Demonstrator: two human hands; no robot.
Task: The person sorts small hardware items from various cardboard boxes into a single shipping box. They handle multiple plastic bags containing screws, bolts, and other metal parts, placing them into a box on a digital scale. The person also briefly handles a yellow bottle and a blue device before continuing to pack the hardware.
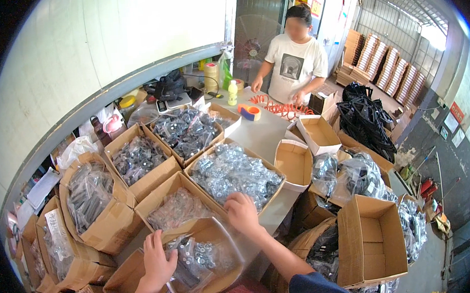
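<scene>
My left hand grips the left wall of a cardboard box close to my body, thumb apart from the fingers. Inside that box lie clear plastic bags with washers and dark parts. My right hand reaches past it to the near edge of a larger carton. This carton is heaped with clear bags of small metal washers. The right fingers are curled at the bags, and their tips are partly hidden. Left of it, another carton holds bags of reddish small parts.
More cartons of bagged dark parts stand at the left and back. Empty boxes are on the right. Across the table, a person stands by a coiled red hose, an orange-and-blue tape roll and a yellow bottle.
</scene>
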